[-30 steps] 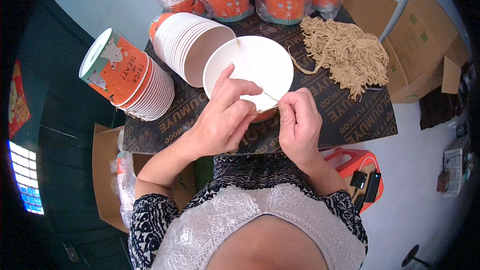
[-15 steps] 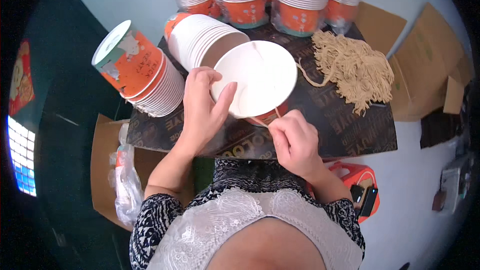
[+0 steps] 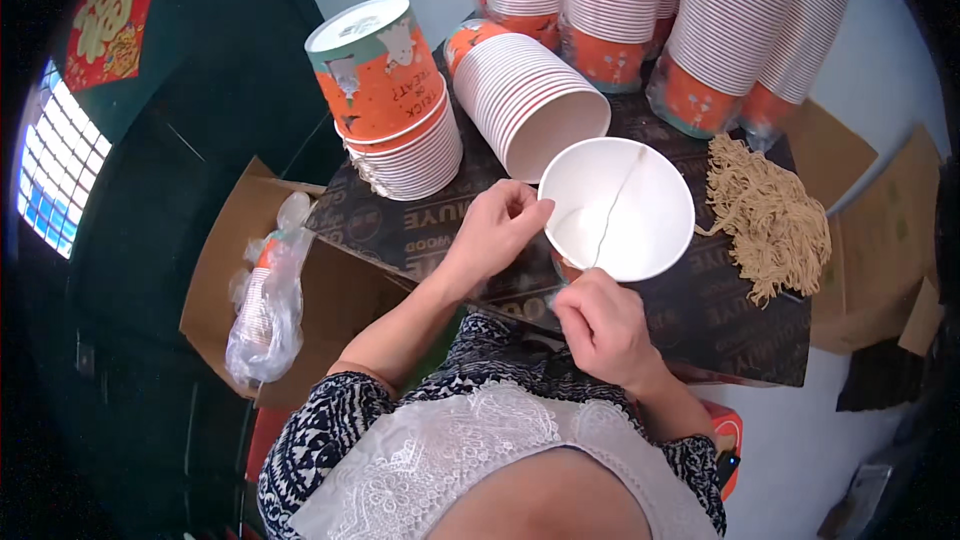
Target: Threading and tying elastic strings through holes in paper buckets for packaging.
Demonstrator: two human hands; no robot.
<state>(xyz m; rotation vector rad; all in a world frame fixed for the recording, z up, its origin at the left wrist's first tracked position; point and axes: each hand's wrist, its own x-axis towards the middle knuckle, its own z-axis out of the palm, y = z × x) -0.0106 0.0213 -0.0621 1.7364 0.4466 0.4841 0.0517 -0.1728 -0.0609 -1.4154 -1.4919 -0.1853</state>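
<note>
A white-lined paper bucket [image 3: 650,230] stands in front of me with its mouth tilted toward me. A thin cord [image 3: 608,222] runs across its mouth from the far rim to the near rim. My right hand [image 3: 605,328] is closed at the near rim, pinching the cord's near end. On the left rim, the bent fingers and thumb of my left hand [image 3: 500,228] grip the bucket. The bucket's outer wall is mostly hidden.
A stack of orange printed buckets [image 3: 385,90] stands upside down at left; another stack [image 3: 530,100] lies on its side. Tall wrapped stacks [image 3: 735,10] line the back. Tan cords [image 3: 765,215] lie at right. An open cardboard box [image 3: 225,290] holds wrapped cups beside the dark table [image 3: 430,230].
The view has shifted, so everything on the table sits farther right. The cord now lies across the bucket's mouth; before, strands showed below its near rim. My left fingers have curled in.
</note>
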